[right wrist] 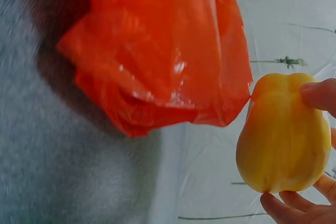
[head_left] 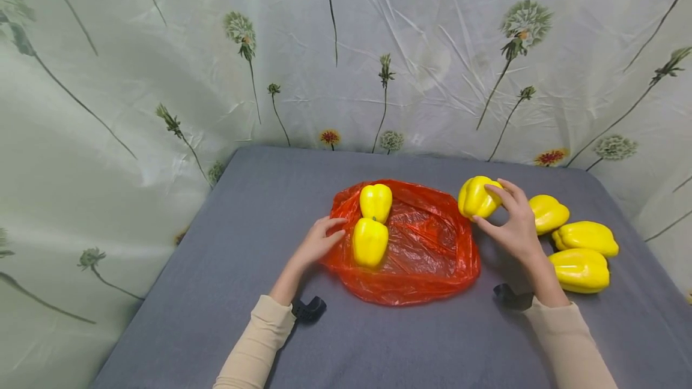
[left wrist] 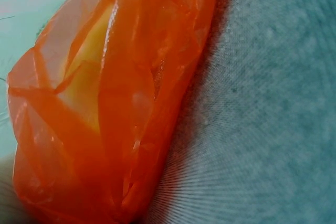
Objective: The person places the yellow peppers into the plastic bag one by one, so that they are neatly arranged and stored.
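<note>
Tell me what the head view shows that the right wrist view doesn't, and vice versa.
Only the head view: the left hand at the red bag's left side and three loose yellow peppers at right. Only the right wrist view: a small dark mark near one end of the held pepper. Both: the red bag, the right hand gripping that pepper, the grey cloth and the flowered backdrop.

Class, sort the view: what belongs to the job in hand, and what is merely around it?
Job:
right hand
held yellow pepper
left hand
red bag
two bagged peppers
probably three loose peppers

Just around:
grey tabletop
floral backdrop
black wrist mounts
</note>
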A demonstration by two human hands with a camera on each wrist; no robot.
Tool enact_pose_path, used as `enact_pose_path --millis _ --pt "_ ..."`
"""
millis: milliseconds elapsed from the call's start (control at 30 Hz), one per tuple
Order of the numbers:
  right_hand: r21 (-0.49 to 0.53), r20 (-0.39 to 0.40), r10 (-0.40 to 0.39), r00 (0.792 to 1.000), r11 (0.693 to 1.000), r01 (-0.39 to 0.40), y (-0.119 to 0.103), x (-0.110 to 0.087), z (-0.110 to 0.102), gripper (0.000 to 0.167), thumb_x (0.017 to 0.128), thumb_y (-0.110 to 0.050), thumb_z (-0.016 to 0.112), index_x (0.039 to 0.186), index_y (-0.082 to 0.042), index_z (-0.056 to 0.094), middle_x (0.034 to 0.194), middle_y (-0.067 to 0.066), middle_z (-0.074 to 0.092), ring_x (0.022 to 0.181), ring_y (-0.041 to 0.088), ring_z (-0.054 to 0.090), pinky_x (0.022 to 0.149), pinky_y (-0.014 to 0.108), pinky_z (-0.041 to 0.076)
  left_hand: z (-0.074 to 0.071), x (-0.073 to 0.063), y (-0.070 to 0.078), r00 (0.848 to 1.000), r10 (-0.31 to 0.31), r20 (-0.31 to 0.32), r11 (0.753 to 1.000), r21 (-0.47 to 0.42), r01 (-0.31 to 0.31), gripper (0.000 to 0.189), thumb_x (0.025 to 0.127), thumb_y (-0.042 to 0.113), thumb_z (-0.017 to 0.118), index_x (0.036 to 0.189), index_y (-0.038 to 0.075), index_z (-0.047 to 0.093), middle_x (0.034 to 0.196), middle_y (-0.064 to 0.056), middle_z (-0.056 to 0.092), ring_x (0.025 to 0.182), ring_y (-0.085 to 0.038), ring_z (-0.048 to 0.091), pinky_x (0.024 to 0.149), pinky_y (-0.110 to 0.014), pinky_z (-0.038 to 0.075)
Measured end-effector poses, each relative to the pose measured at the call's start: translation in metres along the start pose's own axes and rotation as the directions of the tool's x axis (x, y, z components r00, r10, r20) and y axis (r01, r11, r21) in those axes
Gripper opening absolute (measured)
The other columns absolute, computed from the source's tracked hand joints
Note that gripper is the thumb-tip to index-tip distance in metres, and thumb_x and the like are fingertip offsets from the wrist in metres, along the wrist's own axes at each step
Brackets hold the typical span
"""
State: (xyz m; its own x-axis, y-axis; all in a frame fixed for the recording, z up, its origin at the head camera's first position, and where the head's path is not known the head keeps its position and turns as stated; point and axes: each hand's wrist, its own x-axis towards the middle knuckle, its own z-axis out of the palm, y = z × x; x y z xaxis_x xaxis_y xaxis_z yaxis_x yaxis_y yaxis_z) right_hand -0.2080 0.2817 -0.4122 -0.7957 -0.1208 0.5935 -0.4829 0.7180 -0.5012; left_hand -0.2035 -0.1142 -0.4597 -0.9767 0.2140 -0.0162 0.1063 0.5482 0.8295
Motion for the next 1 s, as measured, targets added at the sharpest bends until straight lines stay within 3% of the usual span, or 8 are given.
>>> enact_pose_path --millis 200,400,1000 --pt "0.024 0.001 -0.030 1.000 0.999 0.030 -0.009 0.001 0.004 0.068 0.059 0.004 0.081 0.122 0.001 0.056 0.135 0.028 0.042 0.119 0.042 0.042 0.086 0.015 0.031 0.001 -0.001 0.000 1.000 -0.011 0.004 1.000 -0.007 0.011 0.037 0.094 0.020 0.054 0.129 0.010 0.056 0.140 -0.017 0.047 0.131 -0.034 0.040 0.108 -0.055 0.034" --pt "0.078 0.013 -0.082 0.997 0.994 0.081 -0.017 0.002 0.010 0.069 0.058 0.006 0.080 0.122 0.002 0.056 0.134 0.029 0.042 0.121 0.043 0.041 0.096 0.001 0.023 0.000 -0.001 0.002 1.000 -0.010 -0.002 1.000 -0.016 0.010 0.036 0.093 0.020 0.054 0.128 0.010 0.057 0.139 -0.017 0.047 0.130 -0.034 0.040 0.108 -0.055 0.034" --pt "0.119 0.080 -0.153 0.985 0.983 0.143 -0.033 0.001 0.028 0.071 0.059 0.003 0.082 0.125 -0.003 0.056 0.135 0.027 0.043 0.121 0.040 0.042 0.099 -0.001 0.021 0.001 0.000 -0.001 1.000 -0.006 -0.003 1.000 -0.005 0.006 0.036 0.093 0.020 0.054 0.128 0.009 0.057 0.140 -0.018 0.047 0.132 -0.035 0.039 0.109 -0.055 0.032"
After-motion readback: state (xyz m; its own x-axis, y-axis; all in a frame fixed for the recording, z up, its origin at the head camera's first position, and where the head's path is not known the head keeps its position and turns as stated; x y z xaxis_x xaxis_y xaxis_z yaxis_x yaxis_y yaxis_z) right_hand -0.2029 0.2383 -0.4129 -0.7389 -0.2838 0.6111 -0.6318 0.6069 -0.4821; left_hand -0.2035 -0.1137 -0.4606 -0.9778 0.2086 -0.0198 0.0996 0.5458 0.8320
